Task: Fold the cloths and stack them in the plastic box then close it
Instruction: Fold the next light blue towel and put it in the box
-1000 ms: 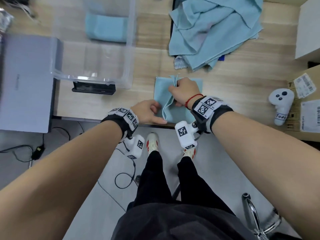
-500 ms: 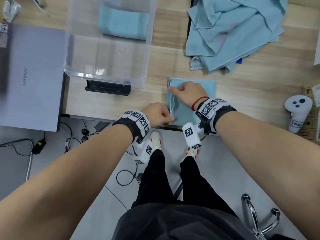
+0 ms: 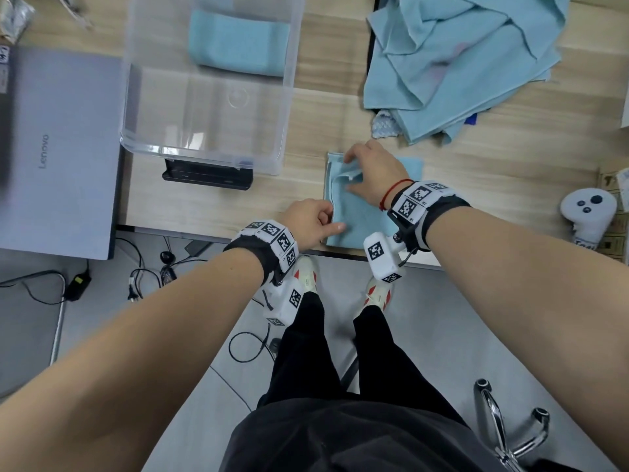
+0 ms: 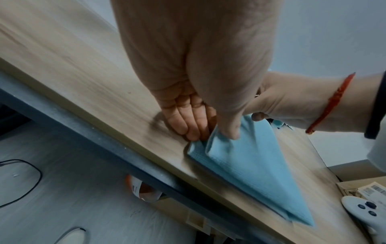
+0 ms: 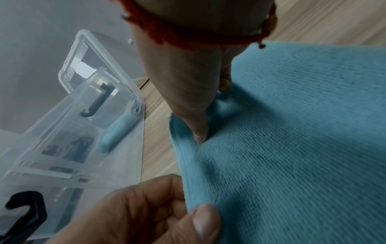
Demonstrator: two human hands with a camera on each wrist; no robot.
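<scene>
A folded light blue cloth (image 3: 359, 221) lies on the wooden table near its front edge. My left hand (image 3: 332, 223) pinches the cloth's near left edge between thumb and fingers, as the left wrist view shows for that hand (image 4: 217, 133) and the cloth (image 4: 250, 173). My right hand (image 3: 350, 168) grips the far left corner, with the layers there slightly raised. In the right wrist view its thumb (image 5: 198, 128) presses on the cloth (image 5: 292, 132). The clear plastic box (image 3: 204, 144) stands open to the left, with one folded cloth (image 3: 238, 42) inside.
A pile of unfolded blue cloths (image 3: 459, 56) lies at the back right. A closed grey laptop (image 3: 58, 148) sits left of the box, and a black bar (image 3: 207, 175) lies in front of it. A white controller (image 3: 587, 212) and cardboard are at the right edge.
My right hand went from pressing the cloth flat to gripping its far left corner and raising the layers. My left hand stayed at the near left edge.
</scene>
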